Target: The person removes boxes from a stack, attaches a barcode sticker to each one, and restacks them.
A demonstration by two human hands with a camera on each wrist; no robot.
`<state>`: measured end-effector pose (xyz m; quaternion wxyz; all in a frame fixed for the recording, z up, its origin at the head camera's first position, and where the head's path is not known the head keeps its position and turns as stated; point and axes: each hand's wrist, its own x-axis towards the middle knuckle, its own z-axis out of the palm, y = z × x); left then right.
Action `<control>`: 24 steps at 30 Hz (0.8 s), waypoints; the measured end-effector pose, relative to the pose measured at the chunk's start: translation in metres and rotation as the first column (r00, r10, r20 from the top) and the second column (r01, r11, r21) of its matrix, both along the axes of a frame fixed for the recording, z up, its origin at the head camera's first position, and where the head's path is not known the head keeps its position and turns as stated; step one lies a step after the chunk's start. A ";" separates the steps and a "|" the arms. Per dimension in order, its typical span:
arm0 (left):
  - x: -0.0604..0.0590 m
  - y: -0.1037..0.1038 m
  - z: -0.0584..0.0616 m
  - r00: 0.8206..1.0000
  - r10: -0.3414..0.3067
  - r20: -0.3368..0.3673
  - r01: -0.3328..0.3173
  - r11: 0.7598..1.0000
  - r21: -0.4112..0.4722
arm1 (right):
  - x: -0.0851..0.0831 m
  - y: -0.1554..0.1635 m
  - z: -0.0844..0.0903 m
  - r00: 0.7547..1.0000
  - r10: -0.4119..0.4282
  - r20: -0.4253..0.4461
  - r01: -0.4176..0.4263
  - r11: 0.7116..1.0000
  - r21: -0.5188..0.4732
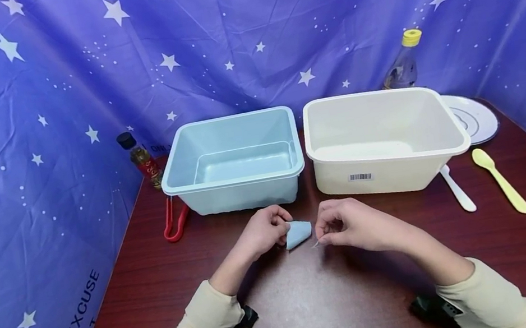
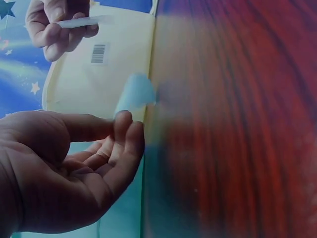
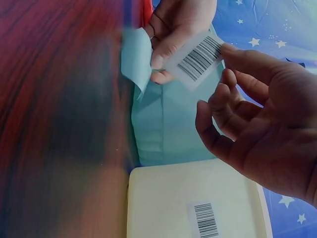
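Note:
My left hand (image 1: pixel 260 233) pinches a small light blue sheet-like piece (image 1: pixel 299 233) between thumb and fingertips, just above the table. In the left wrist view the piece (image 2: pixel 136 91) looks curved and slightly blurred. My right hand (image 1: pixel 353 224) pinches a white barcode sticker (image 3: pixel 195 62) by one corner, between thumb and forefinger. The two hands face each other a short gap apart, in front of the bins. A light blue bin (image 1: pixel 242 196) stands behind the left hand. Behind the right hand is a cream bin (image 1: pixel 392 177), which has its own barcode label (image 1: pixel 361 177) on the front.
Red-handled tongs (image 1: pixel 176 231) and a dark-capped bottle (image 1: pixel 142 162) are at the left. A white spoon-like utensil (image 1: pixel 460 194), a yellow spoon (image 1: pixel 503 182) and a white plate (image 1: pixel 483 117) lie right of the cream bin. A yellow-capped bottle (image 1: pixel 402 66) stands behind it.

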<state>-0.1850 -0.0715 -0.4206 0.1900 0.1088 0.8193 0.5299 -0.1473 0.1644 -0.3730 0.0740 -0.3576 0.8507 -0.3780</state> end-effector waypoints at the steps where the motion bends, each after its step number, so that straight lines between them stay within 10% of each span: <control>1: 0.000 0.000 0.000 1.000 -0.011 -0.005 0.011 1.000 -0.026 | 0.000 0.001 0.000 1.000 0.005 0.003 -0.005 1.000 0.003; 9: 0.004 -0.003 0.006 0.998 -0.056 -0.036 0.050 0.989 -0.139 | -0.002 0.005 -0.001 0.998 0.010 0.057 -0.012 0.999 0.038; 16: 0.003 -0.003 0.010 0.947 -0.097 -0.307 -0.019 0.935 -0.355 | -0.004 0.008 -0.003 0.994 -0.043 0.100 0.037 0.997 0.060; 20: 0.005 0.001 0.014 0.907 -0.103 -0.409 -0.015 0.962 -0.274 | -0.005 0.011 -0.003 0.990 -0.072 0.119 0.066 0.996 0.056; 24: 0.009 0.007 0.018 0.904 -0.190 -0.383 0.161 0.981 -0.109 | -0.006 0.013 -0.002 0.986 -0.095 0.134 0.090 0.995 0.045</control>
